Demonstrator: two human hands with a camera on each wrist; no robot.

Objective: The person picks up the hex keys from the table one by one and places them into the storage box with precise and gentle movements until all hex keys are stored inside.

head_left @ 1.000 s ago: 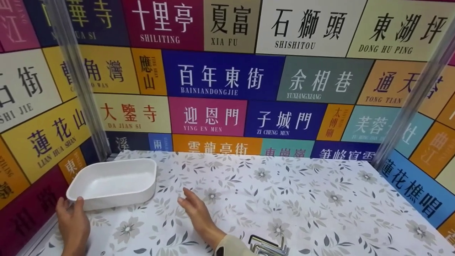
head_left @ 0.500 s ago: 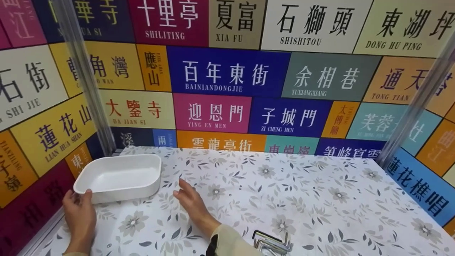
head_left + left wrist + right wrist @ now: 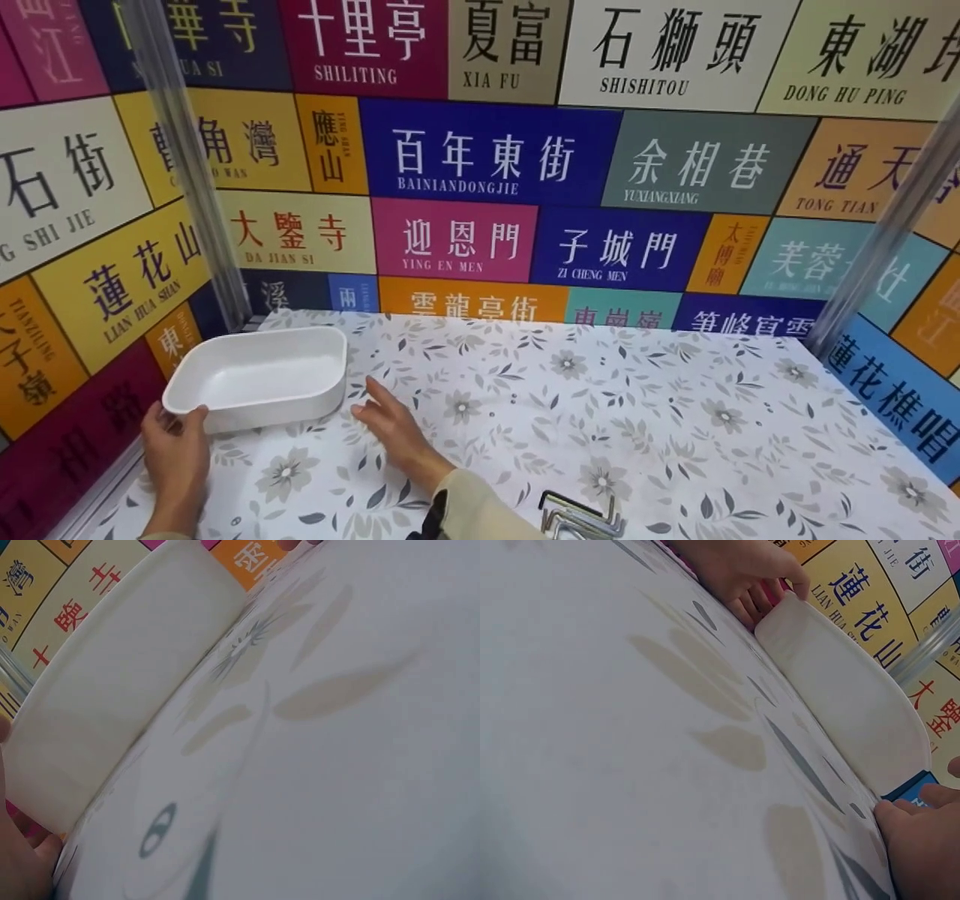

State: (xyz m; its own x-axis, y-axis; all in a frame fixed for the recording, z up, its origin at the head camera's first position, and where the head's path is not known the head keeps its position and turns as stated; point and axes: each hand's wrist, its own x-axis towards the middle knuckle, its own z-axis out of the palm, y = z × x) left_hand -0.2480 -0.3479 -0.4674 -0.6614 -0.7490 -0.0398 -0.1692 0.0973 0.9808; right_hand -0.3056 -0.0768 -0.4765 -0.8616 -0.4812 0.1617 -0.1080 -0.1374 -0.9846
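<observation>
A white rectangular basin with rounded corners (image 3: 259,416) sits at the left back of the table, with nothing visible inside it. My left hand (image 3: 176,454) holds its near left corner, the thumb at the rim and the fingers around the outside wall. In the right wrist view that left hand (image 3: 742,574) shows the thumb on the rim and the fingers bent low beside the wall. Just right of the basin, my right hand (image 3: 397,435) hovers with extended fingers, apart from it and holding nothing. The left wrist view shows the basin's side wall (image 3: 127,675) up close.
Several L-shaped hex keys (image 3: 581,517) lie in a pile at the table's front edge, right of my right sleeve (image 3: 480,510). A floral cloth (image 3: 660,420) covers the table. Sign-printed panels (image 3: 487,150) and clear corner posts (image 3: 199,187) enclose the back and sides.
My right hand has moved left, nearer to the basin's right side. The left hand stays at the basin's corner. The head view has shifted slightly.
</observation>
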